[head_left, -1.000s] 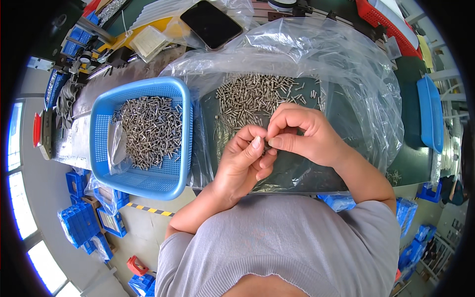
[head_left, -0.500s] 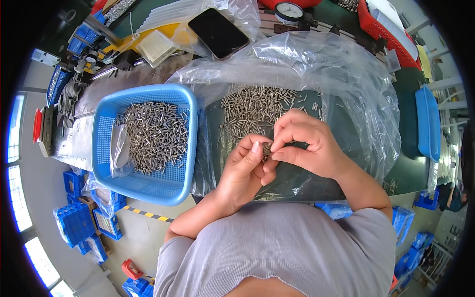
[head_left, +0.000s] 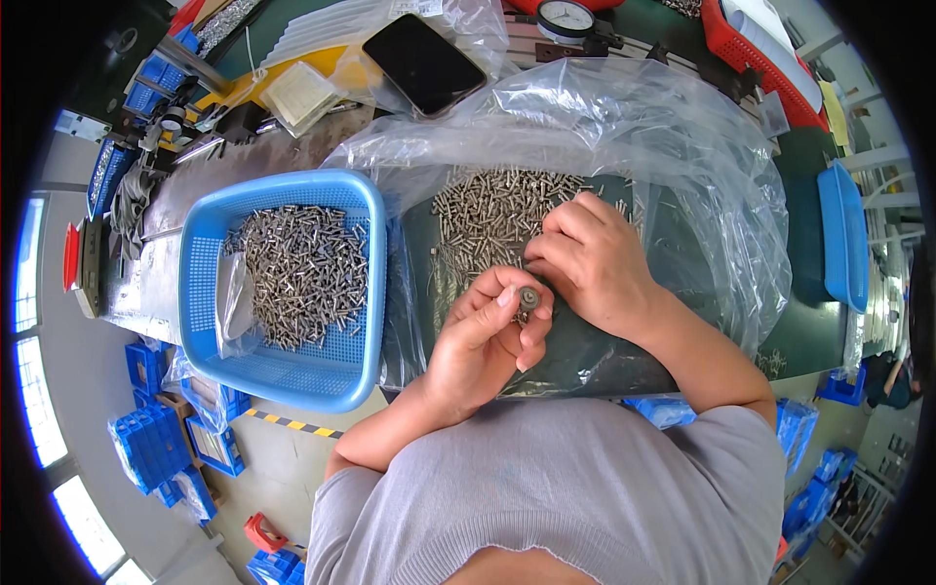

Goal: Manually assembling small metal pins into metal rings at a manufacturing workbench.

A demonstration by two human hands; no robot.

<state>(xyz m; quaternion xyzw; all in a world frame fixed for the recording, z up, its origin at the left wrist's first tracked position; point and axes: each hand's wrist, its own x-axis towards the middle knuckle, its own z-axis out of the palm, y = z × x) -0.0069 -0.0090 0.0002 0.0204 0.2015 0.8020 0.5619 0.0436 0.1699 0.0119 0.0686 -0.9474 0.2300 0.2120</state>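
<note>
Left hand around half-hidden metal part

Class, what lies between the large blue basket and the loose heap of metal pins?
In the head view, crumpled clear plastic lies between the blue basket and the heap of pins.

We see dull metal on the round piece near centre, shinier metal pins at twelve o'clock, smooth plastic on the basket at nine, glossy crinkled plastic sheeting at two, matt cloth on the shirt at six.
</note>
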